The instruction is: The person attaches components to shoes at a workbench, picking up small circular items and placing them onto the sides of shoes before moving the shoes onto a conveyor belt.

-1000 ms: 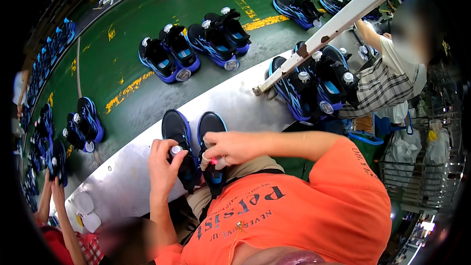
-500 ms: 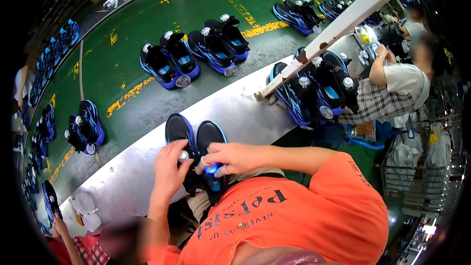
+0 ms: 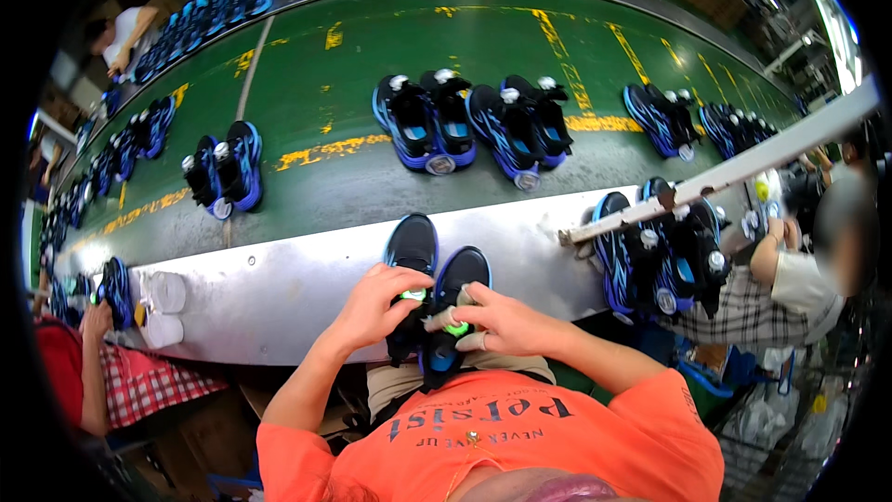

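Two black sports shoes with blue-purple soles lie side by side before me, toes pointing away. A round dial (image 3: 414, 295) on the left shoe (image 3: 412, 240) glows green under the curled thumb and fingers of my left hand (image 3: 376, 302). My right hand (image 3: 511, 321) grips a second green-lit dial (image 3: 457, 327) on the right shoe (image 3: 465, 268). Pale covers wrap some of the right fingertips. The heel ends of both shoes rest close to my lap, and my hands partly hide their uppers.
A metal bench (image 3: 307, 251) runs across in front of me, beside a green conveyor (image 3: 325, 65) bearing several shoe pairs. More shoes (image 3: 660, 260) stand at the right near a slanted white post (image 3: 725, 167). Clear plastic containers (image 3: 165, 302) sit left; co-workers are on both sides.
My view has swung, so the scene sits differently. The right shoe's dial went from blue light to green, and the left one now glows green. Both hands stay on the shoes.
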Demonstrator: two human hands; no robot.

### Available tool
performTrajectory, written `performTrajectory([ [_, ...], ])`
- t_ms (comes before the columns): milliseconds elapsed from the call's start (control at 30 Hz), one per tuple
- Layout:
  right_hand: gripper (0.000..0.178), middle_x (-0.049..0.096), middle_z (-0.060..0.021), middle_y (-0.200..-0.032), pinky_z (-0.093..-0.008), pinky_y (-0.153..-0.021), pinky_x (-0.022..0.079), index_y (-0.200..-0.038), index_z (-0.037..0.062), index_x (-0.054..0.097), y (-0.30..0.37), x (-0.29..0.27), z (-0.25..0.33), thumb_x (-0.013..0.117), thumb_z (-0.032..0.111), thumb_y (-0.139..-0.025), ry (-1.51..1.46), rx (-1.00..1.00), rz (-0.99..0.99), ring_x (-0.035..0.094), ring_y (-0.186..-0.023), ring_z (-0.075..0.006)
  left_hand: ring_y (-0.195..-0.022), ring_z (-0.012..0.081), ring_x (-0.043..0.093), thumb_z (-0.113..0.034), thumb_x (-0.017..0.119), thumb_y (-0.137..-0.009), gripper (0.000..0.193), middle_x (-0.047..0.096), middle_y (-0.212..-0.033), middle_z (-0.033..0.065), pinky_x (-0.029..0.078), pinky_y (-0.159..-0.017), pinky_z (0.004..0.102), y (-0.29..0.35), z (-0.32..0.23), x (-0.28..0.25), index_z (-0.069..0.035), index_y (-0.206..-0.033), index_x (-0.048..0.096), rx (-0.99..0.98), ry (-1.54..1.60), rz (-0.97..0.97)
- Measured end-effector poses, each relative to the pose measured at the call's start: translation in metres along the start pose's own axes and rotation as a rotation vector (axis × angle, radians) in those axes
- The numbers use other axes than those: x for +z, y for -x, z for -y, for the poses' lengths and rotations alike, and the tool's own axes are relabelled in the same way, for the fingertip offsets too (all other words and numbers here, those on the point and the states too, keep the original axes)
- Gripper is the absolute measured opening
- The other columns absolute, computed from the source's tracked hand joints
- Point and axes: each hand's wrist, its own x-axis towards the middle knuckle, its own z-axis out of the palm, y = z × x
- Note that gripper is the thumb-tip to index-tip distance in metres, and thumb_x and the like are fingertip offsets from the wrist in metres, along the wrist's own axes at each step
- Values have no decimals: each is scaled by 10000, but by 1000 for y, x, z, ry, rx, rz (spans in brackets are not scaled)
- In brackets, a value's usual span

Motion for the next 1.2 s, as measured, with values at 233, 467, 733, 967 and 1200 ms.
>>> performTrajectory([
  [233, 334, 535, -77, -850, -364, -703, 495, -1139, 180, 641, -3, -1, 1, 704, 219, -814, 129, 16, -33, 580, -817, -265, -982, 331, 556, -179, 755, -738, 393, 609, -1054, 118, 450, -861, 404, 8, -18, 22, -53, -1078, 604, -48, -181, -368],
  [467, 349, 525, -112, -802, -401, -638, 480, -1045, 141, 637, -10, 26, -21, 730, 348, -780, 293, 34, -212, 579, -748, -331, -893, 292, 577, -110, 708, -780, 284, 618, -984, 108, 478, -780, 363, 19, -33, 21, -25, -1038, 627, 14, -201, -516],
  [733, 348, 484, -83, -814, -340, -683, 459, -1170, 186, 642, -49, 23, 4, 668, 155, -825, 30, 95, 11, 538, -766, -248, -719, 109, 604, -160, 536, -963, 238, 672, -915, 96, 495, -649, 231, 65, -19, 30, 27, -1090, 612, -807, 1190, 20],
  [967, 320, 537, -82, -808, -351, -632, 477, -1116, 153, 661, -43, 33, -2, 671, 103, -799, 140, 124, -178, 577, -720, -274, -1006, 187, 639, -128, 475, -996, 239, 627, -1100, 92, 529, -743, 268, 60, -36, 64, 19, -1160, 567, -767, 1457, -219],
  [1200, 331, 516, -82, -812, -329, -664, 461, -1139, 166, 664, -54, 11, -5, 689, 163, -809, 86, 62, -12, 543, -744, -246, -1035, 192, 631, -127, 463, -999, 266, 613, -1145, 89, 537, -733, 269, 52, -39, 57, 21, -1201, 552, -749, 1392, -204],
])
